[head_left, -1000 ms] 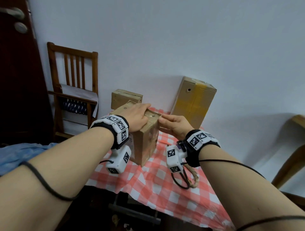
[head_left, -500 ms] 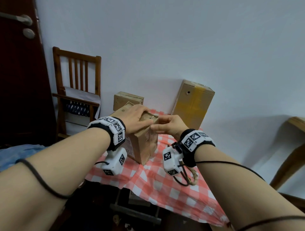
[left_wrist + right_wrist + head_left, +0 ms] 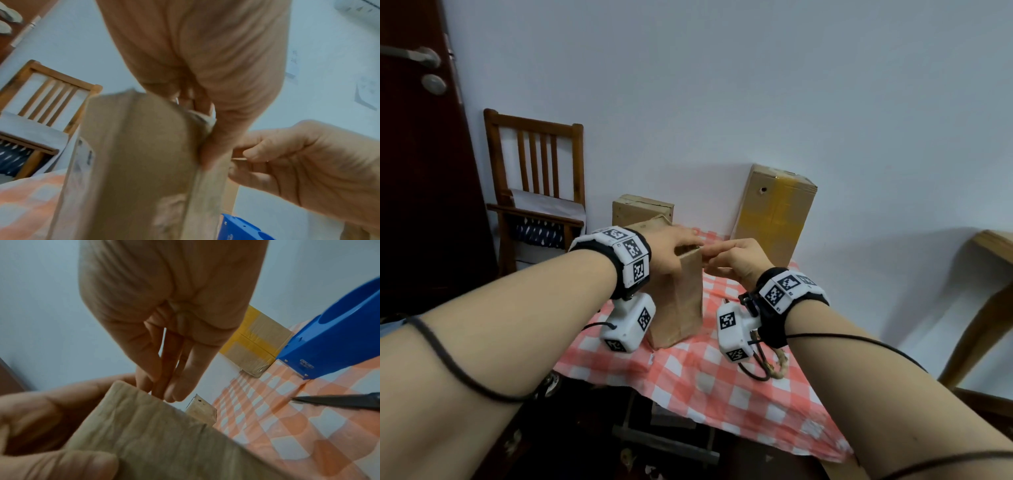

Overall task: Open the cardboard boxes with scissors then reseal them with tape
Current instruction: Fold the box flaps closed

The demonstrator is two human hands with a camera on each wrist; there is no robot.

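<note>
Left hand [image 3: 671, 253] grip on box [image 3: 678, 301] top; right-wrist view adds tape dispenser [image 3: 329, 344]

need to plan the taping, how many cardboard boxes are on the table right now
3. One upright box near the front, held at its top by the left hand and right hand; a small box behind it by the wall; a tall yellow-taped box leaning against the wall. Others may be out of view.

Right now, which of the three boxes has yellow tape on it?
The tall box leaning on the wall, right of the others. The held box and small rear box show none.
</note>
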